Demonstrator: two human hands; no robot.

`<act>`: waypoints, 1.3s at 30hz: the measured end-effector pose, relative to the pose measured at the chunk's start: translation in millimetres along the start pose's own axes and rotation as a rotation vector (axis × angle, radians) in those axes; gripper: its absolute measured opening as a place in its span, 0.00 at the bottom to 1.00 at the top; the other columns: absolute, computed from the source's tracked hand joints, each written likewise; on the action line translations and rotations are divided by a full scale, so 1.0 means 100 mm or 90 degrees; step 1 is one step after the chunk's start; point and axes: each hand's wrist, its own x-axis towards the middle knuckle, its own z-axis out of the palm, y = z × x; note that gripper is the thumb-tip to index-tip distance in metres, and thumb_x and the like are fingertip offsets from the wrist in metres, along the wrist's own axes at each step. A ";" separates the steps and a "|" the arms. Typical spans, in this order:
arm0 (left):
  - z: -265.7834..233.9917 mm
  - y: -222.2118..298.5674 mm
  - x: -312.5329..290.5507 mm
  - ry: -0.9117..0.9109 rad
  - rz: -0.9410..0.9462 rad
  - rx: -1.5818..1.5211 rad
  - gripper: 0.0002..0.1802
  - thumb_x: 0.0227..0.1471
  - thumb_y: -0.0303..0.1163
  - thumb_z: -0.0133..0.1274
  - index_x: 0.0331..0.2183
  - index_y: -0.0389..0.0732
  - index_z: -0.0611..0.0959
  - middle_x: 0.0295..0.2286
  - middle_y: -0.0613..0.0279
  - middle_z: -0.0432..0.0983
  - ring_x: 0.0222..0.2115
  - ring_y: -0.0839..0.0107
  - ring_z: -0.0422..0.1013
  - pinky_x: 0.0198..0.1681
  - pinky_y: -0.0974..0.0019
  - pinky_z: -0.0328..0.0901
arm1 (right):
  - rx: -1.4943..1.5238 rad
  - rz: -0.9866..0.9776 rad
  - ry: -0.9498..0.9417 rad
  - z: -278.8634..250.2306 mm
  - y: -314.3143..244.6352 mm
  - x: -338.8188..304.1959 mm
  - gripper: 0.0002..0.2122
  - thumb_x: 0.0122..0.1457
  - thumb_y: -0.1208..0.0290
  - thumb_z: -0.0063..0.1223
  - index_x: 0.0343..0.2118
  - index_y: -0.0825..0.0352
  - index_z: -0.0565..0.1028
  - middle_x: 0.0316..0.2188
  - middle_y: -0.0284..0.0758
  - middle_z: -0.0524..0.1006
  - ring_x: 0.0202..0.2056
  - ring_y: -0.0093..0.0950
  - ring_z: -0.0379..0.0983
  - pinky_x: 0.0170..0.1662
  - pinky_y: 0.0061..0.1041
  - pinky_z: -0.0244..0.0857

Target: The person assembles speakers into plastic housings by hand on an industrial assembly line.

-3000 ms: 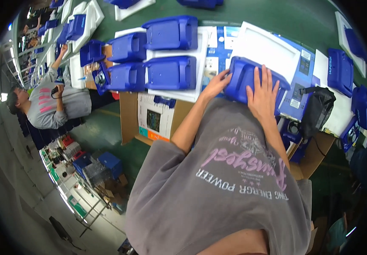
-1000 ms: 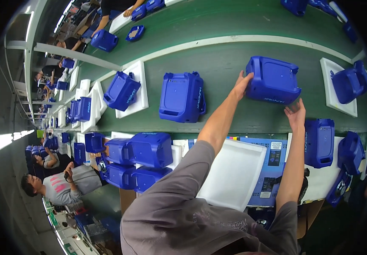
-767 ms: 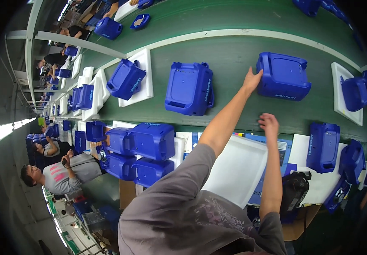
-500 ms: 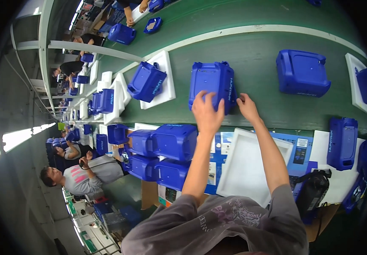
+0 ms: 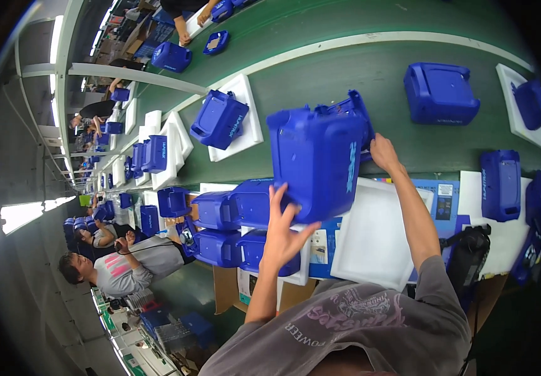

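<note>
The blue plastic case (image 5: pixel 317 163) hangs lifted above the green belt (image 5: pixel 358 81), left hand (image 5: pixel 283 229) and right hand (image 5: pixel 383 153) clasping opposite sides to balance its bulk.

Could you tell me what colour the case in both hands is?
The case is solid blue, seen in the head view.

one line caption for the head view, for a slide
Both hands, left and right, hold a blue plastic case above a white foam tray.
</note>
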 end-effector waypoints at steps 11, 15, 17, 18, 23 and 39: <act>0.13 0.11 -0.34 0.059 0.032 -0.104 0.23 0.37 0.33 0.71 0.31 0.36 0.74 0.60 0.46 0.59 0.62 0.41 0.53 0.60 0.49 0.55 | 0.206 0.142 0.262 -0.55 0.50 -2.71 0.21 0.61 0.71 0.40 0.56 0.76 0.63 0.48 0.59 0.72 0.50 0.55 0.68 0.53 0.41 0.61; 0.38 0.47 0.09 0.022 0.173 -0.149 0.22 0.37 0.35 0.71 0.32 0.36 0.78 0.59 0.50 0.60 0.62 0.43 0.52 0.61 0.48 0.54 | 0.176 0.163 0.191 -0.22 0.88 -3.63 0.21 0.61 0.72 0.40 0.56 0.76 0.63 0.46 0.61 0.73 0.49 0.56 0.69 0.51 0.42 0.62; 0.68 0.64 0.27 -0.011 0.281 -0.171 0.23 0.36 0.36 0.71 0.32 0.37 0.78 0.59 0.49 0.59 0.62 0.40 0.49 0.61 0.46 0.52 | 0.111 0.215 0.129 -0.06 0.72 -3.83 0.20 0.62 0.71 0.41 0.54 0.77 0.63 0.44 0.64 0.72 0.49 0.57 0.69 0.51 0.44 0.62; 0.85 0.74 0.33 -0.030 0.346 -0.187 0.24 0.36 0.37 0.71 0.33 0.37 0.78 0.58 0.47 0.59 0.62 0.37 0.49 0.62 0.43 0.51 | 0.133 0.160 0.126 0.10 0.71 -3.89 0.18 0.62 0.71 0.41 0.53 0.76 0.64 0.42 0.64 0.71 0.48 0.56 0.70 0.50 0.45 0.62; 1.95 1.37 0.21 -0.176 0.528 -0.036 0.25 0.36 0.41 0.68 0.38 0.42 0.81 0.58 0.46 0.59 0.63 0.38 0.45 0.58 0.27 0.50 | 0.565 0.336 -0.077 0.84 0.64 -3.89 0.17 0.63 0.69 0.45 0.52 0.72 0.66 0.47 0.43 0.74 0.46 0.34 0.71 0.54 0.33 0.62; 2.15 0.75 -0.69 -0.083 0.202 -0.014 0.27 0.44 0.34 0.59 0.48 0.39 0.75 0.58 0.43 0.58 0.61 0.49 0.53 0.59 0.32 0.47 | 0.073 -0.094 0.033 0.28 0.96 -3.26 0.22 0.61 0.65 0.49 0.56 0.70 0.67 0.49 0.57 0.72 0.52 0.49 0.70 0.55 0.39 0.63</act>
